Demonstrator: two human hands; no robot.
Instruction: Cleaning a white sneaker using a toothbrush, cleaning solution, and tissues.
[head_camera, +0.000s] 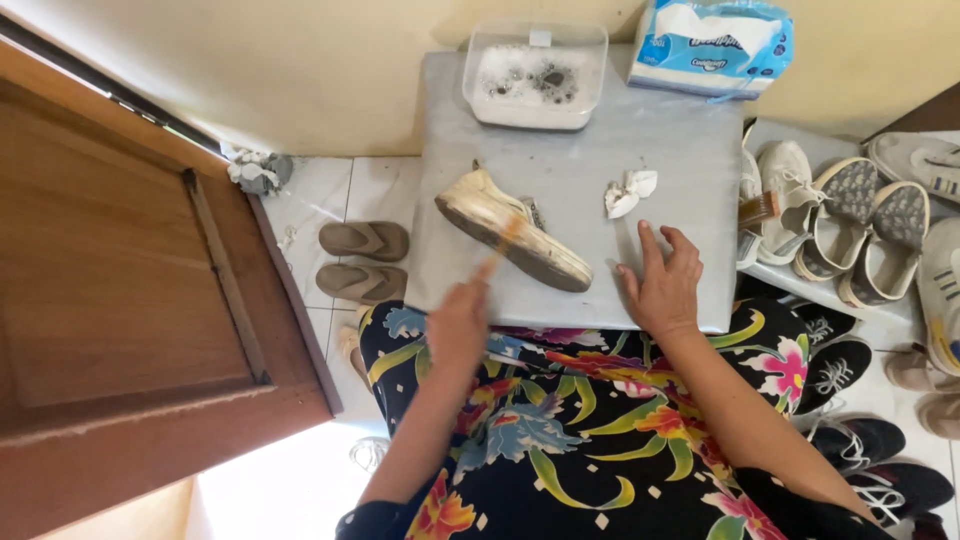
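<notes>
Left hand (458, 322) is wrapped around the handle of a brush (503, 245), kind of blurry so probably mid-stroke, with the bristle end up ahead of the knuckles and touching the side of a dirty cream sneaker (512, 229). That shoe lies on its side on the grey table (660, 130), just past the left hand and off to the thumb side of the right one. Right hand (662, 283) is flat on the table, fingers spread, holding nothing, well clear of the shoe.

Looks like the scrubbing stage to me, working the sole edge. Further out beyond the shoe there's a clear tub of soapy water (534, 75), and a crumpled tissue (629, 191) sits just ahead of the right hand's fingertips. I'd guess the next bit needs that free hand to pin the shoe down, since it could skid under the brush, then a re-dip in the suds.
</notes>
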